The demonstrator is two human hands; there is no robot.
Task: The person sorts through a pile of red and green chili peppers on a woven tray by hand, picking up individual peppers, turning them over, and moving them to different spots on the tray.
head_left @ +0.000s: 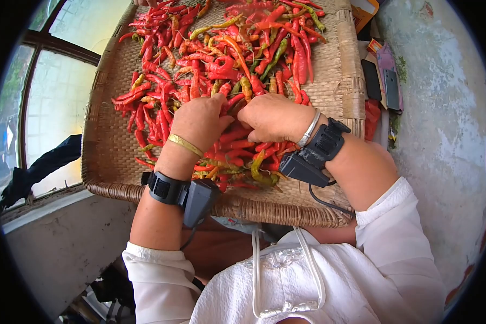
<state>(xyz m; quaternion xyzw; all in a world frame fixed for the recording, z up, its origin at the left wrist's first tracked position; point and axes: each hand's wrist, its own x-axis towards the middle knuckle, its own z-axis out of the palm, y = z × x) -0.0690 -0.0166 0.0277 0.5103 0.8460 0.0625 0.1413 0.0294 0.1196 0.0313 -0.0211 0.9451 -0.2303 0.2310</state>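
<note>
L hand [197, 121] & R hand [278, 119] amid slender red chillies [302, 62] in tan woven tray [332, 70]; can't tell fingers' grip. Prob. best pinch lightly.

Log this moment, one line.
left hand: at peppers, grip unclear | right hand: beside left, grip unclear | woven tray: holds peppers

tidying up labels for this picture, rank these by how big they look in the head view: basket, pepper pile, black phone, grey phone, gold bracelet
1. Basket
2. Pepper pile
3. Black phone and grey phone: too alike to rank
4. Gold bracelet
</note>
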